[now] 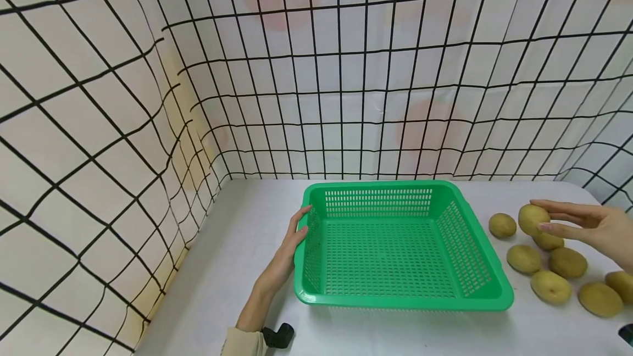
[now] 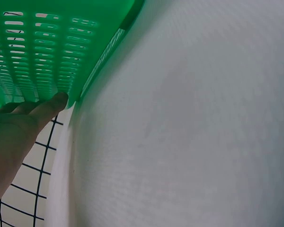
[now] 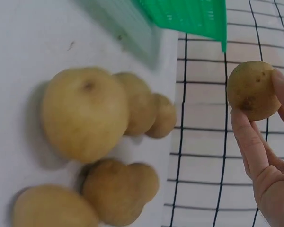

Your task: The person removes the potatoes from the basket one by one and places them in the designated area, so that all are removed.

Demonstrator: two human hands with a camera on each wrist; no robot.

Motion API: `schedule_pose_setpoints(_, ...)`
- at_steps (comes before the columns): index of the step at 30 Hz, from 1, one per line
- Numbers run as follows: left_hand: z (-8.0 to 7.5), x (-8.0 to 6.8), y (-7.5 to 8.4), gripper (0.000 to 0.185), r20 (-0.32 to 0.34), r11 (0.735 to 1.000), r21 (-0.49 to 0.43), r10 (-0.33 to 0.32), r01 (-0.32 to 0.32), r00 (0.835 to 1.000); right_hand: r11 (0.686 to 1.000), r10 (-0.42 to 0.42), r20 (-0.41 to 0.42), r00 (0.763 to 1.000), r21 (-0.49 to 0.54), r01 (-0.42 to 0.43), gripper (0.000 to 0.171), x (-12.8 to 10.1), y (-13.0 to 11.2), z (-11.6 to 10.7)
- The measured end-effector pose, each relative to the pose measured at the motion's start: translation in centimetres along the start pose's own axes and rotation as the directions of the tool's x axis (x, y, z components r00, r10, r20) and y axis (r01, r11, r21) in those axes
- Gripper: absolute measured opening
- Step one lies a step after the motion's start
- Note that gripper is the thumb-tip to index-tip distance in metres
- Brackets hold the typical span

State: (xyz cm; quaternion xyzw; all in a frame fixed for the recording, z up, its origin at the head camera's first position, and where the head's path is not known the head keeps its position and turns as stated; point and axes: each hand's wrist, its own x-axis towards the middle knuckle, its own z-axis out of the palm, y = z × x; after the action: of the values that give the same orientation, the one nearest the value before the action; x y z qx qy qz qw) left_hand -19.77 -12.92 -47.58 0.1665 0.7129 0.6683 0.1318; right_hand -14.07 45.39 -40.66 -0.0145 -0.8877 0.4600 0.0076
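A green plastic basket (image 1: 390, 257) with slotted walls stands on the white table, with nothing inside it. My left hand (image 1: 284, 254) touches the basket's left side, its fingertips at the rim; in the left wrist view the fingers (image 2: 49, 109) lie against the slotted outer wall. On the right, my right hand (image 1: 588, 224) pinches a potato (image 3: 253, 90) between thumb and fingers, raised off the table in the right wrist view. Below that hand lie several more potatoes, among them a pale one (image 1: 551, 287) near the basket's right front corner and a smaller one (image 1: 502, 225) farther back.
Black wire grid panels (image 1: 366, 92) rise behind the table and along its left side, with pale cloth behind them. White cloth (image 1: 212, 268) covers the table. A black strap piece (image 1: 279, 336) sits at the left wrist.
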Motion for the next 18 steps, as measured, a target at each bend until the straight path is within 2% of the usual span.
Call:
schedule_pose_setpoints(3,-0.1,0.0,0.0,0.049,-0.002,1.000,0.007,-0.002,0.002,1.000,0.999,-0.025,-0.021,0.999,-0.030,0.024,0.066,-0.7,1.4,-0.2)
schedule_pose_setpoints(7,-0.2,0.1,-0.1,0.049,-0.007,1.000,0.013,-0.006,0.006,1.000,0.999,-0.015,-0.038,0.999,-0.044,0.013,0.067,-1.6,3.2,0.0)
schedule_pose_setpoints(10,-0.3,0.0,-0.1,0.049,-0.008,1.000,0.009,-0.009,0.009,1.000,0.998,-0.025,-0.080,0.996,-0.061,0.020,0.066,-2.3,4.7,0.4)
schedule_pose_setpoints(13,-0.3,0.0,-0.1,0.048,-0.002,1.000,0.007,-0.008,0.008,1.000,0.993,-0.091,-0.120,0.989,-0.089,0.081,0.063,-3.1,6.4,0.4)
schedule_pose_setpoints(14,-0.3,0.0,-0.2,0.048,-0.001,1.000,0.004,-0.005,0.005,1.000,0.990,-0.082,-0.132,0.988,-0.125,0.065,0.064,-3.2,7.0,0.3)
schedule_pose_setpoints(18,-0.4,0.0,-0.1,0.048,0.002,1.000,-0.006,-0.001,0.001,1.000,0.973,-0.071,-0.093,0.993,-0.225,0.049,0.066,-3.6,9.5,-0.5)
